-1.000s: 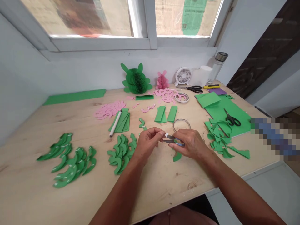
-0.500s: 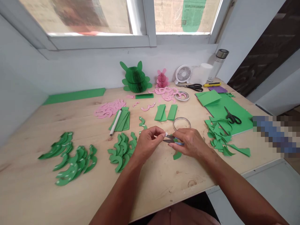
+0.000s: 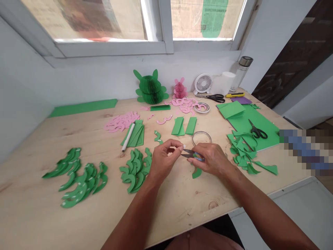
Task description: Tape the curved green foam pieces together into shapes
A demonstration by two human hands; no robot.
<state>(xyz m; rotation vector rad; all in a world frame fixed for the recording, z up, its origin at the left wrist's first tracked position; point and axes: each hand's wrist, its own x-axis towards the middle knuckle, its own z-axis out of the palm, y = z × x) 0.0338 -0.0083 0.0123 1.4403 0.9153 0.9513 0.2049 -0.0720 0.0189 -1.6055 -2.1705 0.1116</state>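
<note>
My left hand [image 3: 166, 158] pinches a small white piece of tape [image 3: 184, 146] between thumb and forefinger. My right hand [image 3: 212, 158] grips scissors [image 3: 187, 153] with blue handles, and their parted blades point at the fingertips of my left hand. Under my right hand lies a curved green paper piece [image 3: 197, 173], partly hidden. Just behind the hands a thin ring [image 3: 202, 138], maybe a tape roll, lies flat. A wavy green strip [image 3: 157, 136] with white patches is beyond my left hand, and a pile of scalloped green cutouts [image 3: 134, 170] sits left of it.
More green cutouts [image 3: 85, 182] lie at the left. A white marker [image 3: 128, 137] rests on green paper strips [image 3: 137, 135]. Green scraps [image 3: 241, 149] and black scissors [image 3: 257, 130] are at the right. Behind stand a green paper figure [image 3: 151, 88], a pink one [image 3: 179, 89] and a fan [image 3: 203, 83].
Both hands stay nearly in place. Slightly less of the white tape piece shows at my left fingertips, and the scissor blades have shifted a little beside it.
</note>
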